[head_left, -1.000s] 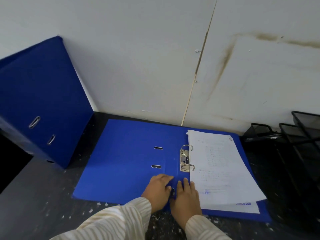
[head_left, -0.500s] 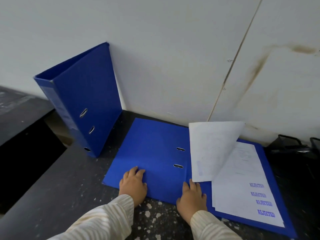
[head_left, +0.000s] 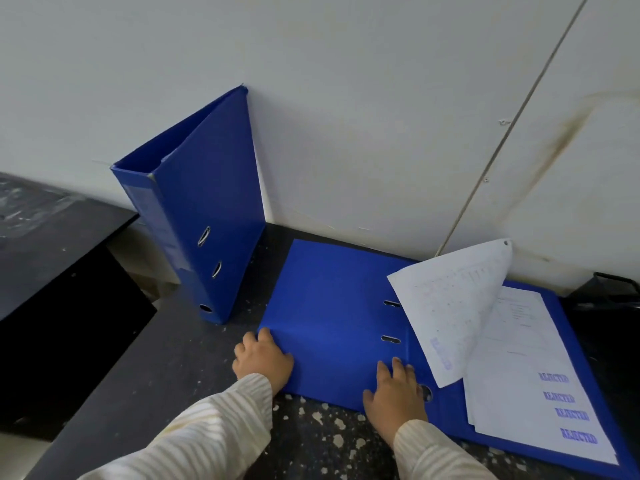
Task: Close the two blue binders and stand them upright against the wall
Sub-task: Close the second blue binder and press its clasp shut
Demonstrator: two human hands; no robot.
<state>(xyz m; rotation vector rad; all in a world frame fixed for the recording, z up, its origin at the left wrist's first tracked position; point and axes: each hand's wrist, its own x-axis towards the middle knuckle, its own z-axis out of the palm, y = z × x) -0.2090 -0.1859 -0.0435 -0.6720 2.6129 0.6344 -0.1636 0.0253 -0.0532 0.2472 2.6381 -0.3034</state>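
Observation:
One blue binder (head_left: 211,202) is closed and stands upright on the dark desk, its top corner leaning on the white wall (head_left: 363,98). The other blue binder (head_left: 332,306) lies open and flat beside it. Stamped papers (head_left: 526,375) rest on its right half, and the top sheet (head_left: 453,306) curls up in the air. My left hand (head_left: 261,362) is at the front left corner of the cover, fingers curled around its edge. My right hand (head_left: 394,398) lies flat on the spine near the finger hole.
The speckled dark desk (head_left: 166,382) runs under both binders. A lower black surface (head_left: 52,258) sits to the left past a gap. A black wire tray (head_left: 616,289) stands at the right edge by the wall.
My left hand slid from the spine to the cover's left front corner. The top sheet has lifted and curled over. The view has swung left, which brings the standing binder fully in.

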